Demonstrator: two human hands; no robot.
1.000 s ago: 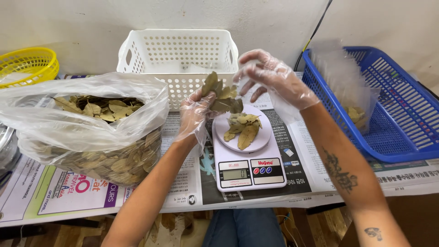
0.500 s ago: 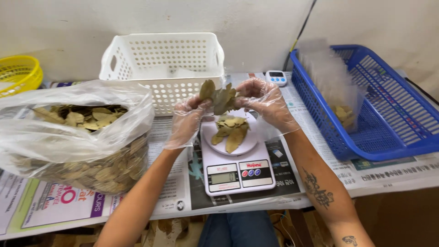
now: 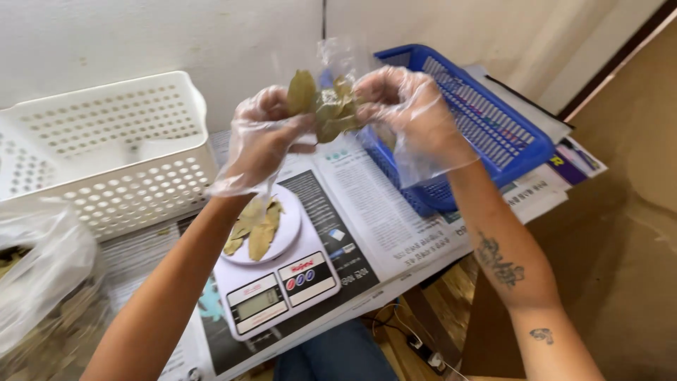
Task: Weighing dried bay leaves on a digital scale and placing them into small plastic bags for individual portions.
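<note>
Both hands are raised above the table and wear loose clear plastic gloves; the left hand (image 3: pixel 264 137) and the right hand (image 3: pixel 409 116) pinch from either side a bunch of dried bay leaves (image 3: pixel 321 106), fingers closed on it, and a small clear bag (image 3: pixel 338 56) stands up behind the bunch, though whether the leaves are partly inside it is hard to make out. The left forearm hides part of the white kitchen scale (image 3: pixel 271 279), where more leaves (image 3: pixel 252 229) lie on its round pan. At the left edge a large clear plastic bag of leaves (image 3: pixel 39 282) is cut off, its contents blurred. The table is covered with newspaper sheets (image 3: pixel 381 212) and stands against a pale wall (image 3: pixel 176 35). A white perforated basket (image 3: pixel 106 155) sits at the back left, a blue plastic basket (image 3: pixel 486 134) at the back right, reaching close to the table's right edge. Between scale and blue basket the newspaper lies bare. Below the front edge, dark cables (image 3: pixel 409 339) show on a wooden floor.
</note>
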